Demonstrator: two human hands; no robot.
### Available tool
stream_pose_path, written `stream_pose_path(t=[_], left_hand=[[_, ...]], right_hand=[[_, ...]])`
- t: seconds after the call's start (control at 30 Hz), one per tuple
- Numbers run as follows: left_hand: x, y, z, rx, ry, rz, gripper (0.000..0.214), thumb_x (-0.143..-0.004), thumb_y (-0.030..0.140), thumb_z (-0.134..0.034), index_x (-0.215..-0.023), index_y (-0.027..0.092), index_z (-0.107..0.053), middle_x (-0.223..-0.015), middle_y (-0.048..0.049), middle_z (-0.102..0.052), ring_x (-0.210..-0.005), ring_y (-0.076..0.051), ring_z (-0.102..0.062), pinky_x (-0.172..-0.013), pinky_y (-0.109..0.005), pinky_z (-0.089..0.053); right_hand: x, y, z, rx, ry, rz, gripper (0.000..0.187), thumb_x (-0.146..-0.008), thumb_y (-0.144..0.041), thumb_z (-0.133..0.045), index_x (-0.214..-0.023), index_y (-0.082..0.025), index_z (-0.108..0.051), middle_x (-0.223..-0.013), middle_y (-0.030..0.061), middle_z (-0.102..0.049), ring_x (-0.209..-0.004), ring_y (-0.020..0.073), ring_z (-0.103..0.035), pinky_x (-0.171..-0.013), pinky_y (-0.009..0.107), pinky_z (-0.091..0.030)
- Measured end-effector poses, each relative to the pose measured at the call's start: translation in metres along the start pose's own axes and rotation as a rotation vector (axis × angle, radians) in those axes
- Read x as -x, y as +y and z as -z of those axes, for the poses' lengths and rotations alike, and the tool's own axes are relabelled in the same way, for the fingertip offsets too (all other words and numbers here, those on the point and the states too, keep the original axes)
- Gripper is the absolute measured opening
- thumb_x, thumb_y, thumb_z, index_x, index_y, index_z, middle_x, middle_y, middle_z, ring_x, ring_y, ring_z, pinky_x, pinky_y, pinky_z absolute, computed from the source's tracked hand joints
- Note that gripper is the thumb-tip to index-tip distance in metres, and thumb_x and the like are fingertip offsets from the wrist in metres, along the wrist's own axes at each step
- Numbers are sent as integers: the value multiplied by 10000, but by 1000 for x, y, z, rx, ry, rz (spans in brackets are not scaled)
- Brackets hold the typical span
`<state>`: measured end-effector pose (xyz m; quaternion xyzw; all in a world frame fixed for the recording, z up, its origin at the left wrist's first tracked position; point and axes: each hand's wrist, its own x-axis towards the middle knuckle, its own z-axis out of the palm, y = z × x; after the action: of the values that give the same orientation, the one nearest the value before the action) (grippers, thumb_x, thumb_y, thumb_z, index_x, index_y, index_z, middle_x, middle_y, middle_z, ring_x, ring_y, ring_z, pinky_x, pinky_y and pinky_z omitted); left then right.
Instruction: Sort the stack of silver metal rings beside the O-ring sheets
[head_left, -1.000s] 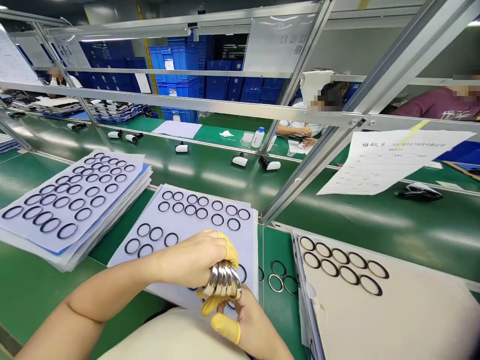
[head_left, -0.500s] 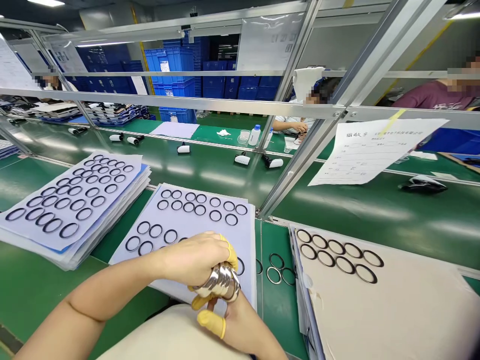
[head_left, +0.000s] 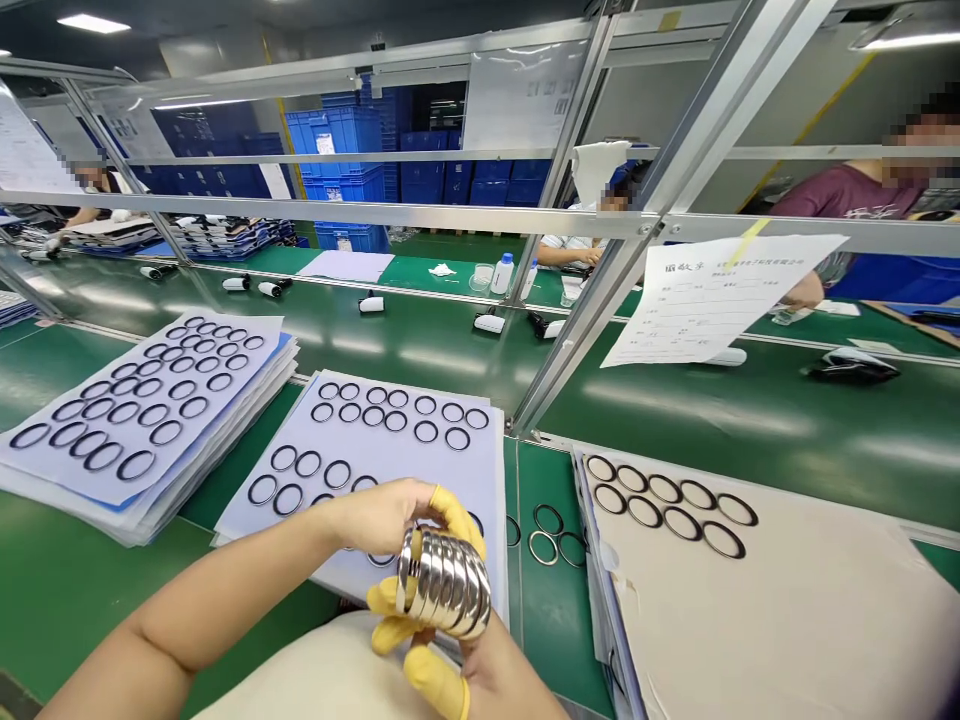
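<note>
A row of several shiny metal rings [head_left: 446,582] sits in front of my body, lined up side by side. From above, my left hand [head_left: 397,515] curls over them, yellow finger cots on its fingertips. Beneath and to the right, my right hand [head_left: 469,672] grips the same row, its thumb and fingers also in yellow cots. Behind the hands lies a white sheet [head_left: 420,455] with dark-edged rings laid out on it; my left forearm and hand hide part of them.
At left stands a stack of sheets [head_left: 225,395] covered with rings. To the right, a cream board [head_left: 795,620] bears several rings. Loose rings [head_left: 542,547] lie on the green table between. A metal frame post [head_left: 559,365] rises ahead, with a hanging paper [head_left: 712,300]. People sit beyond.
The row of rings has turned to show more of its length, and the left hand has shifted to its upper side. A far person's hand now shows behind the hanging paper.
</note>
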<state>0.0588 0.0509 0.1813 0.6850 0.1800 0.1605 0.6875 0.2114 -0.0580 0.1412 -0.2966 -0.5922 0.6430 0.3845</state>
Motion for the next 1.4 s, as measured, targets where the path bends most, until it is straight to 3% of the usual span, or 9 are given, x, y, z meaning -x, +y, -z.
stream_pose_path(t=[0.13, 0.3, 0.57, 0.73, 0.87, 1.1, 1.27, 1.33, 1.4], left_hand=[[-2, -1, -3, 55, -14, -52, 187, -698, 23, -609, -842, 141, -595, -970, -126, -684, -944, -220, -636, -857, -391, -477], [-5, -7, -2, 15, -23, 51, 190, -671, 47, -651, -826, 147, -604, -977, -109, -690, -952, -221, -630, -852, -377, -481], [-7, -25, -6, 90, -36, 266, 256, -615, 85, -704, -856, 156, -654, -946, -55, -698, -924, -216, -639, -887, -381, -480], [-9, -39, -9, 172, -51, 285, 214, -658, 224, -731, -839, 149, -646, -875, -57, -693, -816, -194, -656, -826, -372, -503], [-13, -30, -4, 157, -34, 229, 179, -652, 155, -712, -791, 151, -599, -937, -80, -681, -895, -208, -638, -843, -381, -488], [-16, 11, 1, -258, 13, -4, 174, -710, 24, -598, -818, 159, -571, -1044, -106, -669, -1000, -214, -615, -883, -386, -479], [2, 18, 12, -531, 53, 81, 282, -788, 140, -618, -1067, 181, -600, -1146, -88, -636, -1085, -213, -561, -974, -386, -422], [13, 15, 19, -549, 162, 143, 315, -816, 198, -617, -1129, 197, -579, -1146, -71, -620, -1058, -192, -557, -961, -356, -427], [24, 12, 24, -505, 285, 232, 219, -861, 240, -568, -1073, 192, -590, -988, -37, -632, -887, -150, -575, -828, -289, -478]], right_hand=[[2, 7, 0, 85, 39, 22, 382, -870, -464, -548, -1146, -215, -633, -981, 121, -691, -852, 245, -662, -789, 407, -544], [3, 12, 1, 97, -51, 32, 363, -896, -405, -544, -1224, -253, -583, -1086, 114, -676, -920, 238, -664, -851, 406, -544], [0, 6, -1, -232, -106, -66, 470, -850, -479, -622, -1250, -249, -533, -1109, 106, -712, -953, 230, -692, -901, 401, -519], [1, -3, 1, -289, -109, -54, 515, -816, -412, -688, -1264, -227, -515, -1055, 104, -734, -922, 223, -689, -866, 387, -525], [-1, 7, 1, -310, -52, -53, 493, -824, -468, -665, -1246, -246, -537, -1056, 92, -727, -892, 211, -703, -883, 400, -528], [-9, 18, 3, 72, 129, 132, 271, -914, -392, -540, -1093, -243, -678, -998, 85, -744, -913, 226, -700, -851, 380, -569], [-13, 18, 10, 297, 202, 267, 308, -903, -217, -552, -1182, -312, -641, -1128, 41, -725, -1032, 219, -667, -952, 379, -527], [-13, 22, 13, 333, 246, 312, 377, -895, -171, -561, -1230, -341, -602, -1149, 20, -720, -1052, 213, -664, -971, 381, -520], [-13, 27, 15, 372, 285, 342, 442, -896, -149, -564, -1277, -372, -552, -1181, 1, -711, -1055, 202, -668, -977, 378, -520]])
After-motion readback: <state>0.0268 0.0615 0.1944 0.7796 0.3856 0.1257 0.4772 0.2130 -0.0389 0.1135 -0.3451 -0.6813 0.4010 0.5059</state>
